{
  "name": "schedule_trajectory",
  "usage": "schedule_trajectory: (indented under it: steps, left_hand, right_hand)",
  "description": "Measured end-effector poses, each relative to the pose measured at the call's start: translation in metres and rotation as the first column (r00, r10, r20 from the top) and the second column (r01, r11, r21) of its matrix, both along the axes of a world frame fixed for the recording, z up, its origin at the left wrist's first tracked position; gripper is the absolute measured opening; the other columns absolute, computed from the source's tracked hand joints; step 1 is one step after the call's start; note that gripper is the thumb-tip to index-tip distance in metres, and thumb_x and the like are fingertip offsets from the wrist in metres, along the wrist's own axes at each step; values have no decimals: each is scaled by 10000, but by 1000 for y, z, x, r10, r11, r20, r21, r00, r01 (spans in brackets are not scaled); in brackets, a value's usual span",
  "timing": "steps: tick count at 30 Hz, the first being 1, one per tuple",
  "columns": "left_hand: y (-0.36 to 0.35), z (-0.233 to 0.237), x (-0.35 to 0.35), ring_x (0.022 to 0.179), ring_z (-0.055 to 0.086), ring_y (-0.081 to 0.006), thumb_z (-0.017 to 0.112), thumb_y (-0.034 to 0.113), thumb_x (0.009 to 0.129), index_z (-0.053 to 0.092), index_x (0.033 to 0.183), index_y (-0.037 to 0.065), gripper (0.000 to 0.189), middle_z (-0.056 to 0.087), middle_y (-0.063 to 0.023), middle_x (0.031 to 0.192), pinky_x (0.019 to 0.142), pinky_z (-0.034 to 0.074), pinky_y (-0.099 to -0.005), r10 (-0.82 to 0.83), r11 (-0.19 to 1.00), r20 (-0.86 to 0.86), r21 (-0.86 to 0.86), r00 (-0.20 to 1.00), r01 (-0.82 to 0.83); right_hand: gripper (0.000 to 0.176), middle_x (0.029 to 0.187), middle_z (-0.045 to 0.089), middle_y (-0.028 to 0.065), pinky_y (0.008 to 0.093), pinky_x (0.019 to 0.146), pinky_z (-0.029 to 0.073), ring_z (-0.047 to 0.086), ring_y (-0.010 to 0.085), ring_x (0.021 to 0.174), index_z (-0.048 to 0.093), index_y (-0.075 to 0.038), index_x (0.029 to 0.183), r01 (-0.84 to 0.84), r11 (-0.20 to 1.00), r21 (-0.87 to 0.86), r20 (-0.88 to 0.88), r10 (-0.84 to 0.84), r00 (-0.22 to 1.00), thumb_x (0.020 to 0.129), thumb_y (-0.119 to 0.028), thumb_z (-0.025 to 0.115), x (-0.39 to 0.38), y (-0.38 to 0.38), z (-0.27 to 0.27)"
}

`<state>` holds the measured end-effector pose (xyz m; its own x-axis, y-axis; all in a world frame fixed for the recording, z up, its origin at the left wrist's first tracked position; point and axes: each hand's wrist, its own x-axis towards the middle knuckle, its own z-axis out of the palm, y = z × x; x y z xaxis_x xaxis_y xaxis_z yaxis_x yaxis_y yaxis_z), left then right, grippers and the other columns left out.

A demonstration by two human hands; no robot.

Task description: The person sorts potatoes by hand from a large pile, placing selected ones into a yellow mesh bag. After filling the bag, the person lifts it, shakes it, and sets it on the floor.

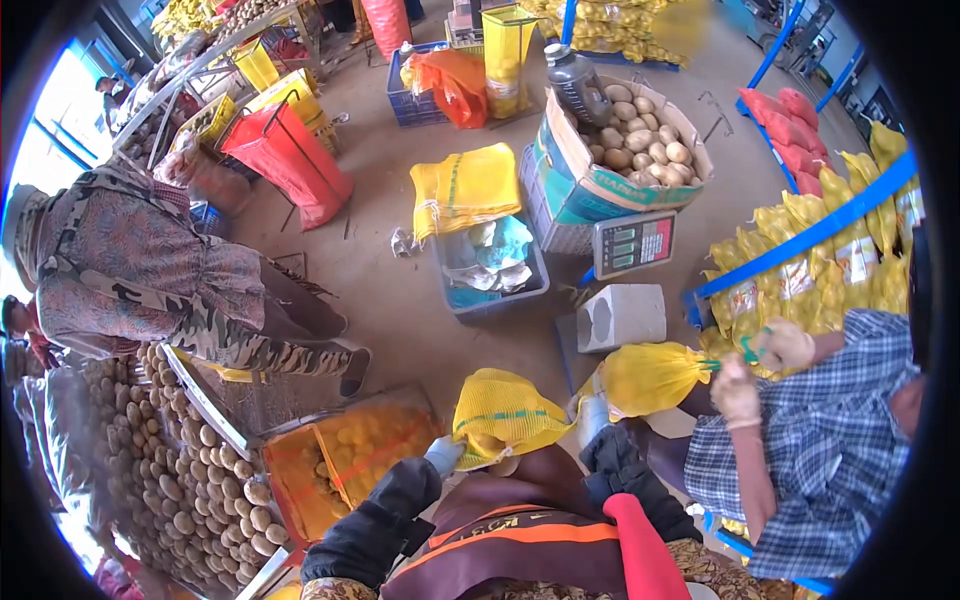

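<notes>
My left hand [444,455], in a light blue glove, is closed on the left edge of a yellow mesh bag [505,410] in front of my body. My right hand [594,418], also gloved, is closed on the right side of that bag. Potatoes [486,441] show at its lower part. Just right of my right hand a filled yellow mesh bag [650,380] lies at the grey block; a co-worker in a checked shirt holds its gathered neck with green tie material.
Potatoes [180,480] cover a sorting surface at left, beside a person in camouflage clothing. A blue crate [490,305], a scale [634,245], a concrete block [635,315] and a potato-filled carton [590,190] stand ahead. Filled yellow bags [800,270] line the right.
</notes>
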<state>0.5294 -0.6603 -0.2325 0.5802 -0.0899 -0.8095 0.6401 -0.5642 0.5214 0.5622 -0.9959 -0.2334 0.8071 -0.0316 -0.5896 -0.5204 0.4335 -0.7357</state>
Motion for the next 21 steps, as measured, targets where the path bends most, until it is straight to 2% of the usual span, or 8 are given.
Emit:
schedule_trajectory:
  steps: [2, 3, 4, 6, 8, 10, 16, 21]
  left_hand:
    - [2, -26, 32, 670, 651, -269, 508, 318, 945, 656, 994, 30, 328, 660, -141, 755, 607, 517, -368, -605, 796, 389, 296, 695, 528]
    - [-8, -19, 55, 559, 611, -250, 514, 301, 947, 648, 980, 31, 304, 628, -110, 676, 504, 485, -364, -121, 991, 227, -31, 966, 131]
    - [-19, -32, 67, 504, 585, -228, 525, 289, 943, 648, 958, 27, 290, 606, -84, 632, 453, 464, -369, 363, 916, -43, -167, 931, -365]
    - [-22, -40, 105, 583, 629, -248, 538, 277, 935, 659, 993, 35, 277, 639, -115, 702, 531, 509, -394, 93, 995, 80, 24, 993, -95]
    - [-18, -104, 116, 770, 669, -302, 550, 251, 924, 659, 1019, 49, 248, 667, -166, 862, 667, 539, -425, -253, 932, 175, 309, 952, 191]
    - [-26, -149, 125, 907, 647, -356, 555, 234, 921, 661, 1014, 48, 234, 650, -204, 973, 775, 532, -449, 137, 991, 313, -32, 940, -133]
    - [-60, -51, 223, 792, 653, -254, 560, 275, 937, 608, 1130, 41, 306, 646, -154, 910, 702, 521, -397, 512, 856, 21, 70, 859, -512]
    - [-48, -60, 196, 543, 522, -111, 566, 178, 943, 510, 1250, 74, 329, 605, -55, 832, 472, 446, -272, 514, 797, 543, -16, 664, -604]
  right_hand:
    - [204, 515, 498, 105, 354, 522, 391, 466, 247, 509, 497, -62, 531, -191, 932, -309, -26, 192, 981, 680, -201, 478, 48, -8, -19]
    - [252, 528, 517, 120, 368, 521, 404, 490, 263, 523, 515, -53, 540, -185, 965, -184, -55, 178, 983, 702, -246, 506, 74, -13, -27]
    - [303, 541, 537, 134, 381, 520, 418, 514, 279, 537, 532, -44, 549, -171, 984, -56, -92, 166, 982, 724, -291, 534, 92, -15, -38]
    - [500, 624, 604, 162, 429, 561, 473, 577, 314, 598, 595, -21, 638, -222, 964, 144, 73, 213, 974, 769, -503, 590, 119, -43, -132]
    - [355, 614, 588, 138, 421, 597, 478, 574, 316, 608, 578, -29, 629, -128, 986, 109, -42, 133, 990, 782, -349, 563, 137, -41, -140]
    - [237, 604, 571, 113, 414, 632, 483, 571, 318, 619, 561, -37, 621, -45, 997, 56, -142, 53, 988, 795, -195, 535, 174, -31, -129]
    - [120, 737, 649, 135, 370, 657, 540, 615, 251, 624, 618, -2, 809, 59, 992, -111, 106, -47, 993, 731, -49, 541, 260, -39, -94]
    - [141, 860, 631, 61, 334, 756, 509, 620, 196, 785, 606, -74, 968, 89, 950, -301, 142, -48, 989, 857, -102, 524, 261, -38, -106]
